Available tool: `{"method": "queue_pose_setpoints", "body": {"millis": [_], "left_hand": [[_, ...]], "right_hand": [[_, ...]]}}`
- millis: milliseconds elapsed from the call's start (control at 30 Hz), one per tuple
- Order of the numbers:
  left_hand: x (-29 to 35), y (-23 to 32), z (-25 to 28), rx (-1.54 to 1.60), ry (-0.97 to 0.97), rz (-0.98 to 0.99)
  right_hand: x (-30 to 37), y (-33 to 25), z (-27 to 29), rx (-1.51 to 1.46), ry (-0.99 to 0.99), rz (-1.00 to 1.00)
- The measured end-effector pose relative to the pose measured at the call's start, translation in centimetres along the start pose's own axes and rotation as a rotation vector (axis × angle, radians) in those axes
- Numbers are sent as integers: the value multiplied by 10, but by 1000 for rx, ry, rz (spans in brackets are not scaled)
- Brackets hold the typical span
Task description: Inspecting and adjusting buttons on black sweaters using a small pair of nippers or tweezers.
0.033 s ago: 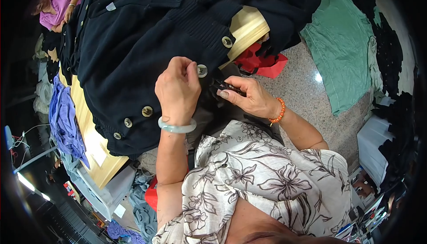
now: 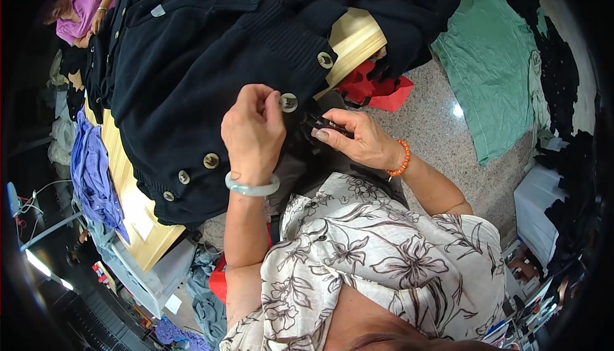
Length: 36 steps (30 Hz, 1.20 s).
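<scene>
A black knitted cardigan (image 2: 211, 57) with pale round buttons lies spread over a wooden table (image 2: 137, 213). My left hand (image 2: 252, 133), with a pale green bangle on its wrist, pinches one button (image 2: 288, 102) at the cardigan's front edge between thumb and fingers. Just to the right, my right hand (image 2: 359, 141), wearing an orange bead bracelet, is closed on a small dark tool (image 2: 322, 124) held against the black fabric beside that button. What kind of tool it is cannot be made out. More buttons (image 2: 211, 160) run along the edge to the lower left.
A red cloth (image 2: 374, 89) hangs below the table edge. A green garment (image 2: 492, 63) lies on the speckled floor at right, next to black pieces (image 2: 556, 76). Purple-blue fabric (image 2: 93, 175) drapes off the table's left side. Another person in a purple top (image 2: 77, 15) sits at far upper left.
</scene>
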<state>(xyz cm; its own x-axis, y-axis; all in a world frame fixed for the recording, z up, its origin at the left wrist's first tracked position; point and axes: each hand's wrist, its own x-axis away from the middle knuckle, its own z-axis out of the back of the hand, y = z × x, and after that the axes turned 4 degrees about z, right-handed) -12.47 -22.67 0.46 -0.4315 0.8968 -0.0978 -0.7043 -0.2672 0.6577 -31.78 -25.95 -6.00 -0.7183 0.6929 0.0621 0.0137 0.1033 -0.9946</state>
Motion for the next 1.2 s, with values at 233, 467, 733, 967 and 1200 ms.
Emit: {"method": "queue_pose_setpoints", "body": {"millis": [233, 467, 733, 967, 1200], "left_hand": [[25, -13, 8, -21, 99, -87], [34, -16, 10, -151, 186, -221], [38, -23, 12, -77, 200, -298], [46, -24, 8, -71, 196, -328], [52, -26, 3, -62, 206, -332]], "right_hand": [[-2, -4, -5, -52, -46, 13], [-7, -3, -17, -317, -124, -29], [-7, -5, -19, -342, -108, -59], [-20, -6, -30, -471, -181, -137], [-24, -9, -27, -524, -174, -228]]}}
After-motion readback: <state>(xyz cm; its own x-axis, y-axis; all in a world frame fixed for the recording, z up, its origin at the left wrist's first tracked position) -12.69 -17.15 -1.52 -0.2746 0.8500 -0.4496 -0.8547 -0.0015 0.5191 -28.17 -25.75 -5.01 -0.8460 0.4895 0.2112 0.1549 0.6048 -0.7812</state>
